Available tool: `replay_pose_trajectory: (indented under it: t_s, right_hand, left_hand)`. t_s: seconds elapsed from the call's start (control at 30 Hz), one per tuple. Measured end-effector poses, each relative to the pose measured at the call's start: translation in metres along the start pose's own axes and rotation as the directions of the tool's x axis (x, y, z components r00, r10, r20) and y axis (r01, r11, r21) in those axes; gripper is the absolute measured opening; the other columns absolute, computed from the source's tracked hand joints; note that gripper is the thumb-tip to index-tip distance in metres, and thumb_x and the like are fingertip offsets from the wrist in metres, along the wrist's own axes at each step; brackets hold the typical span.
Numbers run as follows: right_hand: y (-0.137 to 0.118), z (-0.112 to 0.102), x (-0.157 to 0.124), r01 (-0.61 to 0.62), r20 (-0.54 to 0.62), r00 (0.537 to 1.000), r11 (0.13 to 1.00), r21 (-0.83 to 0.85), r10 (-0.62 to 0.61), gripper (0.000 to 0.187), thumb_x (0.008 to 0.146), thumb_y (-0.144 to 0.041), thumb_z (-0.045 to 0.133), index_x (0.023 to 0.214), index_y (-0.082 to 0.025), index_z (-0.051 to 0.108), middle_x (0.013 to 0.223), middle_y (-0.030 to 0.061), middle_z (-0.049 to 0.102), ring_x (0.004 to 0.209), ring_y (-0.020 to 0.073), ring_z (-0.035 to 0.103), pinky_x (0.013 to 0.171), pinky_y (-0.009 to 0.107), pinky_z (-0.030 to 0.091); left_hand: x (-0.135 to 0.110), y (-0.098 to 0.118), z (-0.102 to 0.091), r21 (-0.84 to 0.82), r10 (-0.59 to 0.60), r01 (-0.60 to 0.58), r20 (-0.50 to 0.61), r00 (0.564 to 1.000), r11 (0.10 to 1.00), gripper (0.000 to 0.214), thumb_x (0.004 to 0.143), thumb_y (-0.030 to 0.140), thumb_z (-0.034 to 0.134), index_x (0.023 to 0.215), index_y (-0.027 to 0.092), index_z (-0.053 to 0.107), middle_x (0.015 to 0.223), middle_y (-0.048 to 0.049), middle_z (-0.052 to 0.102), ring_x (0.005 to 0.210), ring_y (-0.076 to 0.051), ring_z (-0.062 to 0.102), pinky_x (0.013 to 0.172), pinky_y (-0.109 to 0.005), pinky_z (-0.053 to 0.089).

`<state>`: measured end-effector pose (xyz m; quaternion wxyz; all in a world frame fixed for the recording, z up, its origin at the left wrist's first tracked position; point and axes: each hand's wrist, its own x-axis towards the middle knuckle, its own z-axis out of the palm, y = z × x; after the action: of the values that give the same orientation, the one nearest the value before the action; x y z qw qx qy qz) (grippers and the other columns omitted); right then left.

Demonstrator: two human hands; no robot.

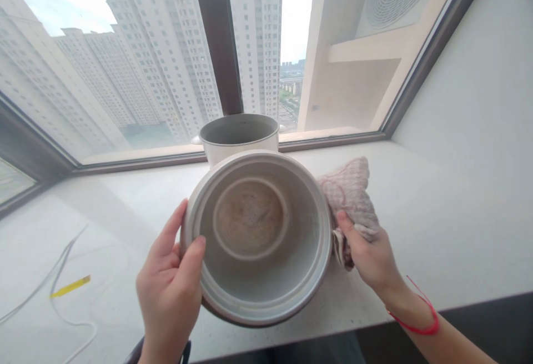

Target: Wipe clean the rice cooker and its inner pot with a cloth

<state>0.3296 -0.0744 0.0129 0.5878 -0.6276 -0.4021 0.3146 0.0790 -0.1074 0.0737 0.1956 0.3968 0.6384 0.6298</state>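
I hold a round white pot body (pixel 258 297) tilted toward me over a white stone sill, its open mouth facing up at me. A raised ring and a brownish stained disc (pixel 250 217) show in its bottom. My left hand (pixel 170 286) grips the pot's left rim, thumb over the edge. My right hand (pixel 368 253) is closed on a pink-and-white checked cloth (pixel 352 192) pressed against the pot's right side. A red string circles that wrist.
A second white pot (pixel 239 136) stands upright behind, against the window frame (pixel 216 36). A white cord (pixel 50 280) and a yellow strip (pixel 70 286) lie on the sill (pixel 437 214) at left. A white wall rises at right. The sill's dark front edge runs bottom right.
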Motion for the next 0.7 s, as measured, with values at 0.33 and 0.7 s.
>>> replay_pose_trajectory:
  t_s: [0.33,0.7]
  right_hand:
    - [-0.035,0.002,0.021,-0.209,0.181,0.970,0.941,0.267,0.164,0.029,0.056,-0.029,0.084,0.077,-0.015,0.070,0.066,0.0019,0.070,0.056,0.0173,0.063,0.052,0.028,0.053]
    - [-0.083,-0.004,0.032,-0.028,0.195,0.981,0.994,0.101,0.008,0.029,0.055,-0.028,0.078,0.081,-0.016,0.070,0.067,0.0015,0.068,0.057,0.0180,0.063,0.050,0.027,0.051]
  left_hand:
    - [0.007,-0.014,-0.021,0.314,0.462,-0.564,0.343,0.818,0.764,0.086,0.086,0.070,0.053,0.154,0.020,0.039,0.142,-0.0174,0.053,0.132,-0.038,0.050,0.108,-0.054,0.044]
    - [-0.008,0.022,-0.019,-0.082,0.653,-0.994,0.750,-0.106,-0.067,0.036,0.094,0.004,0.040,0.075,0.021,0.067,0.056,0.0017,0.057,0.051,-0.013,0.054,0.084,-0.032,0.053]
